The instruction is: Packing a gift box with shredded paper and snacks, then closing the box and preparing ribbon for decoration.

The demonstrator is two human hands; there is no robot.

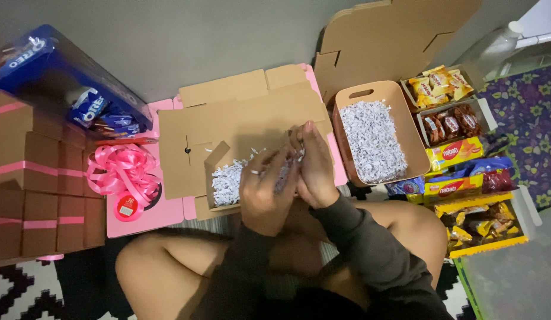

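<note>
Nearest the lens: dark sleeves and bare crossed knees, seen from above, seated on the floor

Just past the knees, left hand [265,192] and right hand [315,166] raised together, both curled shut around a clump of white shredded paper [285,172], fingers interlaced with the strands; ring visible on a left finger

Directly beneath and slightly to the left of both hands: small open cardboard box [219,181], flaps spread flat, partly filled with more shredded paper, long side running left to right; clump held right over the box's near right corner, so box lies straight down from the grip, left hand nearer its middle

To the right, close beside the right hand: tan bin [400,127] with a cut handle, heaped with the same white shreds, long axis pointing away from the body

Farther right: trays of wrapped snacks [450,124] in yellow, red and brown packets

To the left, well apart from the hands: coil of pink ribbon [118,169] on a pink mat, stack of brown gift boxes [41,189] banded in pink, blue biscuit packs [89,106] behind

At the back: flat unfolded cardboard sheets [382,35] leaning on a grey wall
</note>
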